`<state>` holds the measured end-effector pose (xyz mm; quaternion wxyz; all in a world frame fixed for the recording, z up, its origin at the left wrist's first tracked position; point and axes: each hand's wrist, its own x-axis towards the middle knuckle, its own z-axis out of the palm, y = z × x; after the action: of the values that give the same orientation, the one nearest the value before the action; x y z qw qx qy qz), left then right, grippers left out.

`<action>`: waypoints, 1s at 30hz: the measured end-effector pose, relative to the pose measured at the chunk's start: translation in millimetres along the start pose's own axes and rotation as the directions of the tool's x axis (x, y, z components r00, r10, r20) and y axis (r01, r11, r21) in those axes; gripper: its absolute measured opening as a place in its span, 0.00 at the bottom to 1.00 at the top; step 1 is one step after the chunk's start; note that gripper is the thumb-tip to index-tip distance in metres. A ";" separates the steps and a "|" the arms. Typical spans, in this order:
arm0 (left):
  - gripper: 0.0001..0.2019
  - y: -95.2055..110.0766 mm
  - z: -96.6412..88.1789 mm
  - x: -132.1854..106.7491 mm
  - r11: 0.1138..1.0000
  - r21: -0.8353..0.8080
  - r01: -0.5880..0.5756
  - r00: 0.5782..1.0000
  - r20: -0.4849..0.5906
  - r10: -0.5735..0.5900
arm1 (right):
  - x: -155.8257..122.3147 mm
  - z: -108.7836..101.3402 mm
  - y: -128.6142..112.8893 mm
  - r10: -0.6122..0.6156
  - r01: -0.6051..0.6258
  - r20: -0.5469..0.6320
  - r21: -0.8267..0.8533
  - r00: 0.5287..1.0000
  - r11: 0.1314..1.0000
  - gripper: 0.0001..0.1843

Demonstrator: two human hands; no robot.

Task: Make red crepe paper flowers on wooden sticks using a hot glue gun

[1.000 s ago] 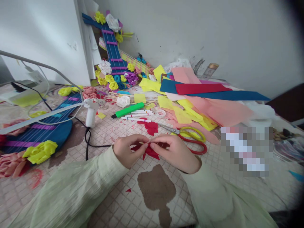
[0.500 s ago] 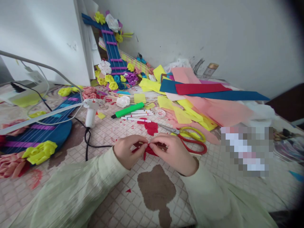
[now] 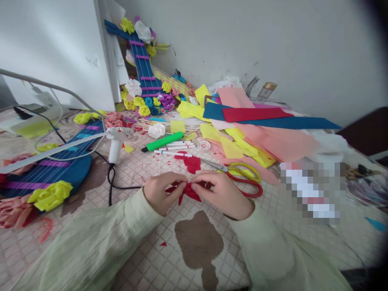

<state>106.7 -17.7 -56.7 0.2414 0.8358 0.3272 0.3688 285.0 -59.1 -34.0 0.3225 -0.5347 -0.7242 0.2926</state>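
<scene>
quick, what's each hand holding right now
Left hand: closed, fingers pinching the red paper piece.
Right hand: closed, pinching the same red paper piece from the other side.

Long sleeves of pale green fabric cover both my arms: the left sleeve (image 3: 91, 242) and the right sleeve (image 3: 273, 250) are loose and roomy, with a crinkled surface of fine ribs crossed by faint lines that give a light checked texture. Each sleeve ends in a soft edge at the wrist, leaving my left hand (image 3: 160, 194) and right hand (image 3: 226, 198) bare. The cloth bunches in broad folds, most of all low on the right.
</scene>
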 end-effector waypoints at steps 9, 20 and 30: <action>0.07 1.6 0.1 1.1 0.995 -0.014 -0.102 0.995 0.008 0.102 | 2.0 -7.1 2.3 0.002 -0.005 0.058 0.052 0.998 0.999 0.08; 0.08 -2.2 4.2 1.6 0.989 0.057 -0.138 0.990 -0.030 0.139 | 2.8 -1.0 6.0 -0.038 0.039 -0.017 0.027 0.999 0.999 0.08; 0.08 1.5 -7.5 1.9 0.982 0.165 -0.091 0.990 -0.094 0.107 | 8.4 -6.8 14.6 0.005 -0.002 -0.051 0.054 0.999 0.999 0.10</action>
<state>102.4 -16.1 -50.3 0.1375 0.8477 0.3257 0.3954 297.0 -46.7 -39.7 0.3548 -0.5342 -0.7067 0.2989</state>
